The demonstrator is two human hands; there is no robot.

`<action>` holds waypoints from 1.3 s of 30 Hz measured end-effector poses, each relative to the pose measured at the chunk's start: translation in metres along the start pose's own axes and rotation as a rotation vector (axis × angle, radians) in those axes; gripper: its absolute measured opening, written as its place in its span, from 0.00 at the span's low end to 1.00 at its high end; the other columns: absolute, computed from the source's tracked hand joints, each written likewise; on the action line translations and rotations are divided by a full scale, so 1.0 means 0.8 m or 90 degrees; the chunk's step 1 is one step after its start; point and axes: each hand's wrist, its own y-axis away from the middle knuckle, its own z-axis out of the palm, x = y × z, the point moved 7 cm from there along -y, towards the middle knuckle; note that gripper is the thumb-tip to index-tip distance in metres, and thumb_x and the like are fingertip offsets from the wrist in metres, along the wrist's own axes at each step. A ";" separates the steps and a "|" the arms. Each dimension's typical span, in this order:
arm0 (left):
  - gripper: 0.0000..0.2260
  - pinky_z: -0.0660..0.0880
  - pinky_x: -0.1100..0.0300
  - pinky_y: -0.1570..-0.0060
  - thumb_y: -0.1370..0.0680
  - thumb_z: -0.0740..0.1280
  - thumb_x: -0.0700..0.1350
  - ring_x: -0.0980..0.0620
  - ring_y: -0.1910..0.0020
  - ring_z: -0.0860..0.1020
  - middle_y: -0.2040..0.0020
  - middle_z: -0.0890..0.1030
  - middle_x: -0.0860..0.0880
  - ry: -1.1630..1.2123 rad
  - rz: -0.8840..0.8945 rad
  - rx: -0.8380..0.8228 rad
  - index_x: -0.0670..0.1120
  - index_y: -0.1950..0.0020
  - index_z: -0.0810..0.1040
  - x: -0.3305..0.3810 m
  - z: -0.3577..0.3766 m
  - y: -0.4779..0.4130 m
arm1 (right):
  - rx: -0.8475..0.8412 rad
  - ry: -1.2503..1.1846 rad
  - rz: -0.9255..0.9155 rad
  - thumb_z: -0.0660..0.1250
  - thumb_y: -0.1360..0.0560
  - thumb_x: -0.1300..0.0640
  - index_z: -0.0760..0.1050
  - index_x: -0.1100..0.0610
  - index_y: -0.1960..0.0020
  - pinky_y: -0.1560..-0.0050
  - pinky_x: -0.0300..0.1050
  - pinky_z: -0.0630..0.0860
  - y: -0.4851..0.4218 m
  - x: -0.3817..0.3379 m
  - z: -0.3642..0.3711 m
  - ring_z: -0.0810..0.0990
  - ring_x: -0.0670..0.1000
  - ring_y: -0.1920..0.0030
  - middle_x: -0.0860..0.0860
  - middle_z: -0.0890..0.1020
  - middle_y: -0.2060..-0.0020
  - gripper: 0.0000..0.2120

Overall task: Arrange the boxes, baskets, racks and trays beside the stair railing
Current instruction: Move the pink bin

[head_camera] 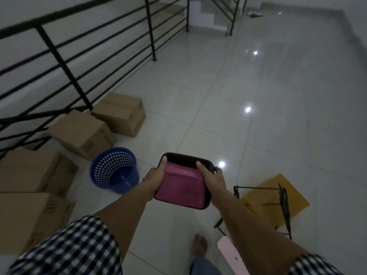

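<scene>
Both hands hold a pink tray point(178, 185) nested in a black tray point(188, 160), carried in the air above the tiled floor point(258, 96). The left hand point(154, 176) grips the left rim, thumb on top and fingers curled under. The right hand point(212, 175) grips the right rim the same way.

Just left of the left fingers, a blue perforated basket point(115, 171) stands tilted on the floor. Beyond it, four cardboard boxes point(81, 132) sit in a loose row along the black stair railing point(59, 56). The farthest box point(121, 114) touches a post's foot.

Right of the right fingers and lower, a black wire rack point(285, 205) lies over a yellow tray point(278, 195). A pale pink board point(230, 253) is beneath the right forearm, beside a bare foot point(200, 246).

The dark print on the box sides is too blurred to read.
</scene>
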 end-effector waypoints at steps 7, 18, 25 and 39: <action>0.53 0.82 0.45 0.53 0.45 0.57 0.84 0.44 0.52 0.84 0.48 0.84 0.43 0.137 -0.011 0.061 0.46 0.35 0.77 0.052 -0.062 -0.086 | -0.096 0.092 0.005 0.79 0.36 0.39 0.62 0.52 0.26 0.44 0.58 0.81 -0.118 -0.069 0.106 0.81 0.56 0.46 0.52 0.77 0.43 0.46; 0.35 0.80 0.49 0.48 0.27 0.55 0.74 0.46 0.51 0.82 0.49 0.83 0.46 0.264 -0.093 0.143 0.49 0.35 0.74 0.093 -0.156 -0.220 | -0.197 0.278 -0.007 0.78 0.36 0.38 0.62 0.51 0.26 0.41 0.59 0.79 -0.280 -0.145 0.286 0.79 0.57 0.43 0.54 0.76 0.40 0.46; 0.44 0.78 0.49 0.49 0.38 0.58 0.81 0.46 0.53 0.82 0.50 0.83 0.47 0.303 -0.179 0.111 0.50 0.35 0.72 0.114 -0.212 -0.359 | -0.204 0.313 0.026 0.78 0.32 0.43 0.61 0.49 0.25 0.43 0.58 0.80 -0.410 -0.146 0.396 0.80 0.56 0.46 0.53 0.77 0.41 0.42; 0.40 0.80 0.53 0.52 0.30 0.56 0.76 0.47 0.49 0.80 0.43 0.79 0.46 0.393 -0.269 0.142 0.50 0.28 0.66 0.077 -0.233 -0.685 | -0.244 0.510 0.030 0.75 0.29 0.42 0.62 0.50 0.28 0.45 0.56 0.79 -0.737 -0.063 0.551 0.79 0.57 0.47 0.54 0.77 0.42 0.37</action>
